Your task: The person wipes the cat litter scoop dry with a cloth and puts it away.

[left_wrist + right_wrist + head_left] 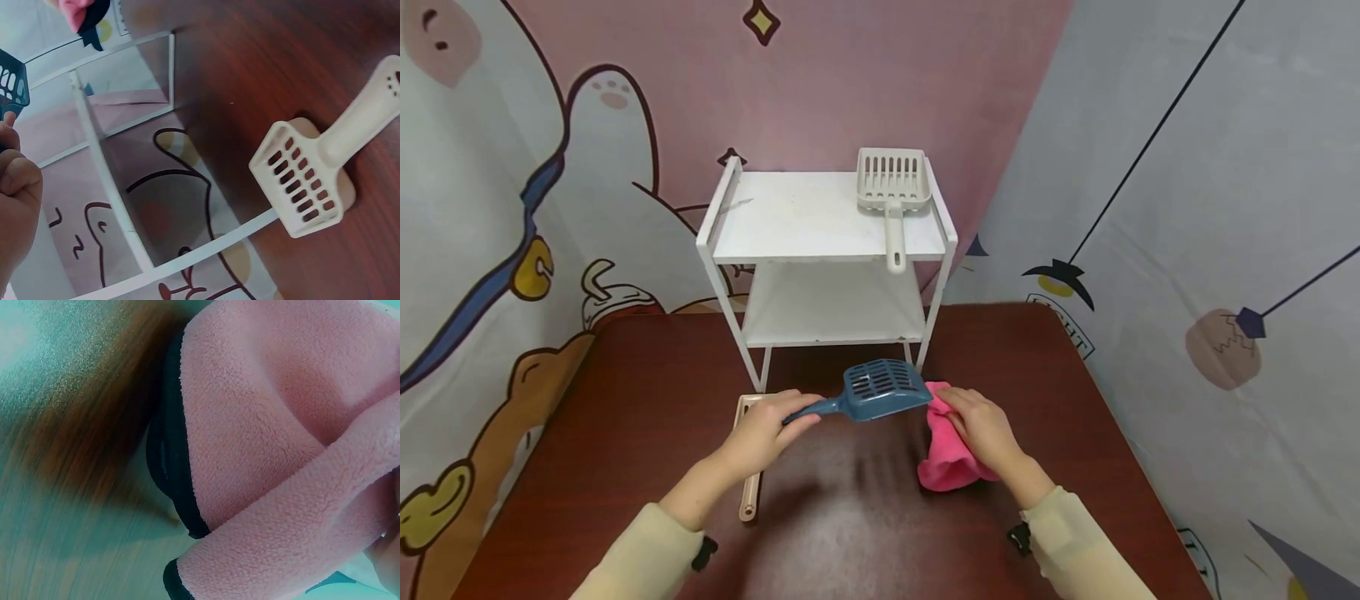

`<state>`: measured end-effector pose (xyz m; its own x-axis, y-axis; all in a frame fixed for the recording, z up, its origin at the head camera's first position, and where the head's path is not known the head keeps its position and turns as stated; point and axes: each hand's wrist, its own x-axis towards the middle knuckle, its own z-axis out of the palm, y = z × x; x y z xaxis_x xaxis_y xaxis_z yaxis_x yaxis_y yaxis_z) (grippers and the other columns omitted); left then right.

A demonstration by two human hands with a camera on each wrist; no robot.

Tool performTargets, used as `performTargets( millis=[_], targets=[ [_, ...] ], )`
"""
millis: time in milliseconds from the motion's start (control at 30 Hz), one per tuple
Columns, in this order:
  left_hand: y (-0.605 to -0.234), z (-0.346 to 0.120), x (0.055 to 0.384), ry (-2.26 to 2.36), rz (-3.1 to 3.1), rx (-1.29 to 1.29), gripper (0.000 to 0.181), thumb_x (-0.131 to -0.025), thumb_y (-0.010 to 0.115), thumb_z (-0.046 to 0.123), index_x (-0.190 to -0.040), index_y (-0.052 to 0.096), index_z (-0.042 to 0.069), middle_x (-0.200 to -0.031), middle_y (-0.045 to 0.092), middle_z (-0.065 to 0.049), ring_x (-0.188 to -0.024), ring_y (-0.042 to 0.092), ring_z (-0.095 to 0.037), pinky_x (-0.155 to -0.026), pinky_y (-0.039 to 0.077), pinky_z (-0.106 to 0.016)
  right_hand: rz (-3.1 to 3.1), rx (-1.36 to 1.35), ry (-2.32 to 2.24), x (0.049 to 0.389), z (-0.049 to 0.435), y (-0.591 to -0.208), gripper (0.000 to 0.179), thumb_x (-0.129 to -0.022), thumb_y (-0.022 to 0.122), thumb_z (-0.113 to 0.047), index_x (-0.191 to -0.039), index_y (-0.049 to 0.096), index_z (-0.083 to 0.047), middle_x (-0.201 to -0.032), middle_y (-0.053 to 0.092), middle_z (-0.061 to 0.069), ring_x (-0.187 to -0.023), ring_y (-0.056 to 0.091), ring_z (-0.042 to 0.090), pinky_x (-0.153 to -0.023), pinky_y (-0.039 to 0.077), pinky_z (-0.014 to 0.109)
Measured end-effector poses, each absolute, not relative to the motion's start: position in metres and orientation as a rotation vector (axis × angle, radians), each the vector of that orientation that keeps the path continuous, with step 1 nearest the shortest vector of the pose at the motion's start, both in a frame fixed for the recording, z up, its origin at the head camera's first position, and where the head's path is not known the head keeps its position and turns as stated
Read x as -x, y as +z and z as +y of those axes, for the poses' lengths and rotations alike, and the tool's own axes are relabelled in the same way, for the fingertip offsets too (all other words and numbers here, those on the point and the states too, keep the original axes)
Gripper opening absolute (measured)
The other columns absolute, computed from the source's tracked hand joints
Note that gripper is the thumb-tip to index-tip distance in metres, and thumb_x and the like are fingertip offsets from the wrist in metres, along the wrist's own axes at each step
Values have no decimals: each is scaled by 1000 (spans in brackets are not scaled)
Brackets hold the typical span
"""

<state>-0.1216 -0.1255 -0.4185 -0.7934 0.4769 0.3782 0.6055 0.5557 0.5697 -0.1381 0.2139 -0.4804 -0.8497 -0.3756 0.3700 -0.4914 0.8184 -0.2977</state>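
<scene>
My left hand (762, 433) grips the handle of a blue slotted litter scoop (889, 406), held above the table with its head pointing right. In my right hand (988, 429) is a bunched pink cloth (951, 461), which meets the front edge of the scoop's head; the fingertips are partly hidden by it. The right wrist view shows this cloth (244, 425) close up, fuzzy with a dark border. Below my left hand, a beige litter scoop (357, 122) lies on the table, largely covered by the hand in the head view.
A white two-tier shelf (797, 218) stands at the table's back. On its top, at the right, lies an off-white litter scoop (894, 233), its handle jutting over the front edge. The brown table (1060, 492) is bordered by cartoon-printed fabric walls (1150, 208).
</scene>
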Motion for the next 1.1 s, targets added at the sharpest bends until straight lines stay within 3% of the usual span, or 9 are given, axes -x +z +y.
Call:
performTargets(
  millis=[200,267,433,667,933,1100],
  targets=[
    [-404,-124,120,-1003,-2605,815,24,-92,58,18,-112,64,8,-101,67,-4,-84,64,-13,-73,53,-31,-2708,-667,578,138,214,-480,43,-80,72,-12,-122,62,-8,-118,64,11,-107,60,28,-87,51,44],
    [-400,-123,121,-979,-2574,787,21,-93,57,15,-110,64,6,-94,67,-4,-79,64,-13,-69,52,-30,-2713,-664,578,137,214,-480,42,-80,72,-13,-121,62,-8,-118,64,11,-107,60,28,-86,51,44],
    [-388,-120,125,-1105,-2487,755,12,-94,53,7,-98,63,3,-66,50,4,-58,44,-3,-54,40,-21,-2749,-647,580,136,215,-478,42,-82,70,-14,-123,61,-9,-120,63,12,-108,59,28,-87,52,44],
    [-371,-113,129,-1264,-2488,633,18,-96,49,7,-81,57,6,-61,47,3,-54,39,-3,-50,36,-20,-2740,-656,571,136,214,-477,42,-81,71,-12,-122,61,-8,-120,64,12,-108,59,29,-88,51,44],
    [-355,-112,132,-1434,-2516,507,22,-99,45,11,-97,65,0,-63,48,-2,-50,34,-2,-45,31,-19,-2698,-678,544,137,215,-479,39,-81,71,-11,-119,63,-8,-118,64,12,-106,60,28,-86,52,43],
    [-346,-111,135,-1529,-2515,475,26,-100,43,17,-95,63,0,-63,46,-4,-50,35,-4,-44,30,-20,-2675,-694,529,138,216,-479,38,-81,71,-10,-118,64,-7,-117,65,11,-105,61,28,-86,52,42]
  ],
)
